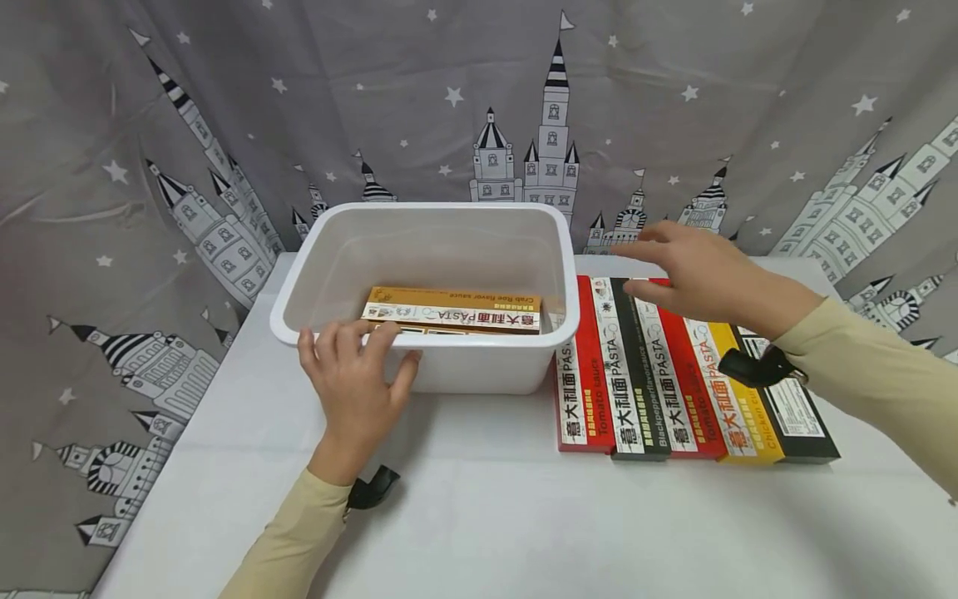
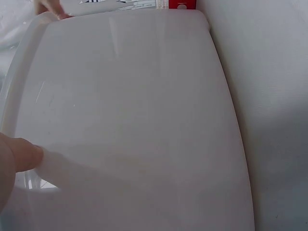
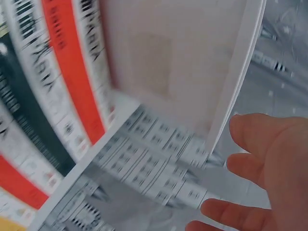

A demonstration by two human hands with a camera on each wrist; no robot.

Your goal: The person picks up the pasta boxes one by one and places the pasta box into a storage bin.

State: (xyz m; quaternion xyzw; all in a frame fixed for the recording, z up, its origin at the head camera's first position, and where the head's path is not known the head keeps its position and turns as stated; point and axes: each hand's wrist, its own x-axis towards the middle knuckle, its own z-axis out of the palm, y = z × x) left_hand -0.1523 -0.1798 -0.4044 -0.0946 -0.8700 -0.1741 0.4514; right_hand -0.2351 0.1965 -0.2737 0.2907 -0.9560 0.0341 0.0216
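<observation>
A white plastic bin (image 1: 479, 366) stands on the table, with orange-and-white pasta boxes (image 1: 452, 314) lying inside it. My left hand (image 1: 355, 387) grips its front rim, fingers over the edge and the thumb on the outer wall; that thumb (image 2: 26, 155) shows at the left of the left wrist view. Holding nothing, my right hand (image 1: 707, 270) hovers with spread fingers above the far ends of a row of pasta boxes, right of the bin. The row includes a red tomato sauce box (image 1: 596, 399), a black pepper box (image 1: 639, 416) and a yellow chicken box (image 1: 754, 420).
The bin's right wall borders the row of boxes. A second red box (image 1: 692, 416) and a black box with a white label (image 1: 799, 416) belong to the row. Behind the white table (image 1: 494, 507) hangs a grey curtain (image 1: 374, 91) printed with castles and stars.
</observation>
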